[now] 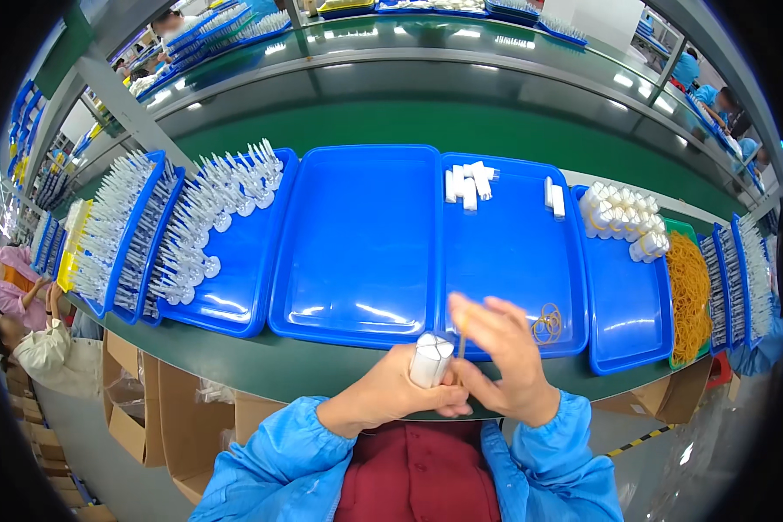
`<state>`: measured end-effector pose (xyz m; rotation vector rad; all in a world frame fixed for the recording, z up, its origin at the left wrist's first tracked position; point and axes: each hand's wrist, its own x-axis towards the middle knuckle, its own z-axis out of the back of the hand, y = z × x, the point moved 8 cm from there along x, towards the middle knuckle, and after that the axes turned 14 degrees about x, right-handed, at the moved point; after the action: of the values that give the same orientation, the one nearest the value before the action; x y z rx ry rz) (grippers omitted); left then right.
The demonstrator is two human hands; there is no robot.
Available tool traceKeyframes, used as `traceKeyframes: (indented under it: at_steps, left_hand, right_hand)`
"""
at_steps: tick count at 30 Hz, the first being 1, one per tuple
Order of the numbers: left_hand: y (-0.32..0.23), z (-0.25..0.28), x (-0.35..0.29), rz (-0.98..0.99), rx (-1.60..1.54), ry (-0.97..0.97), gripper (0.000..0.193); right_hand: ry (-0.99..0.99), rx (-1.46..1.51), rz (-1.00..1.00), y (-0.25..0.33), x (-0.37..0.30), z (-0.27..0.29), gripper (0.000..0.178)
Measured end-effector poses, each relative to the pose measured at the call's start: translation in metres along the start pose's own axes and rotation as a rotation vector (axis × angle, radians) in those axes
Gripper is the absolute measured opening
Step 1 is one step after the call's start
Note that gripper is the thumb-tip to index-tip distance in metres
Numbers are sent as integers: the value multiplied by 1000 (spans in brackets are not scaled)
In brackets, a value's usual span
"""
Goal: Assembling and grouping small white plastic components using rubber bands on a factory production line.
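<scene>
Near the table's front edge, my left hand (383,387) is closed round a bundle of white blocks (431,359), held upright with its top end facing up. My right hand (505,361) is right beside it, slightly blurred, its fingers hooked on a tan rubber band (462,337) stretched next to the bundle. Whether the band passes round the bundle is hidden by my fingers. Just beyond, a blue tray (513,261) holds several loose white blocks (470,183) at its far end. A few rubber bands (546,324) lie in its near right corner.
An unfilled blue tray (357,244) stands left of centre. Further left, blue trays (235,304) carry upright white pointed parts (183,252). To the right are banded white bundles (622,213) in a tray and a green tray of rubber bands (689,296). Cardboard boxes (183,426) stand below left.
</scene>
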<state>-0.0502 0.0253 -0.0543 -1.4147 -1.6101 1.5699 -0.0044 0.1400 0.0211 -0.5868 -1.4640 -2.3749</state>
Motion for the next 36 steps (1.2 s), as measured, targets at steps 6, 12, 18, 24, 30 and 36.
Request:
traceKeyframes:
  at_steps: [6,12,18,24,30,36]
  left_hand:
    - [-21,9,-6,-183,832,-225,28]
    - [12,73,-19,-188,-317,-447,27]
    - [-44,24,-26,-633,483,-720,42]
    - [-40,5,-26,-683,712,-683,66]
    - [-29,6,-14,-478,950,-465,115]
    - [-27,7,-5,-442,823,-267,110]
  right_hand:
    - [325,-204,-87,-14,6,-6,56]
    - [47,966,-220,-36,-25,19,51]
    - [-668,1035,-321,-44,0,4,52]
    - [-332,833,-253,-64,0,-10,89]
    - [177,232,-33,10,5,-23,57]
    - [-39,152,-240,-2,-7,-1,48]
